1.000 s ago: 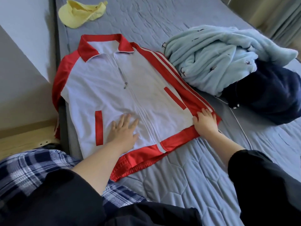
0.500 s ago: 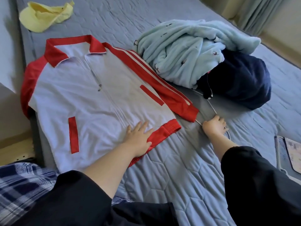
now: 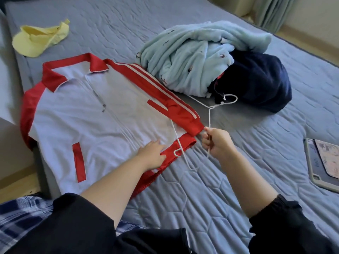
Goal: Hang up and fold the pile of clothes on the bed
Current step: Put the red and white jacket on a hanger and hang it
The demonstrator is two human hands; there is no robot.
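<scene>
The red-and-white zip jacket (image 3: 110, 114) lies front up and spread flat near the left edge of the bed (image 3: 229, 189), collar away from the person, zip closed, its right sleeve folded straight down along its side. A second ago both hands were smoothing it. Since then the right hand (image 3: 217, 142) has left the sleeve cuff, reached to the bedcover beside the pile and come back with a white wire hanger (image 3: 209, 116). It now holds the hanger in a closed fist just beside the cuff, with the hook pointing towards the navy garment (image 3: 260, 83). More white wire crosses the jacket's lower corner and ends in a small hook over the red hem. Whether that is part of the same hanger or a second one cannot be told.

The left hand (image 3: 152, 154) has slid to the right along the hem and rests there, fingers extended flat and pinning the cloth.

This suggests the jacket will be hung, not folded. The hanger probably has to go up inside the body from the hem, or the zip has to be opened first.

Behind the jacket, a pale blue fleece garment (image 3: 192, 55) lies crumpled partly over the navy one, both untouched. A yellow visor cap (image 3: 40, 39) sits near the far corner and a tablet in a case (image 3: 322, 162) at the right.
</scene>
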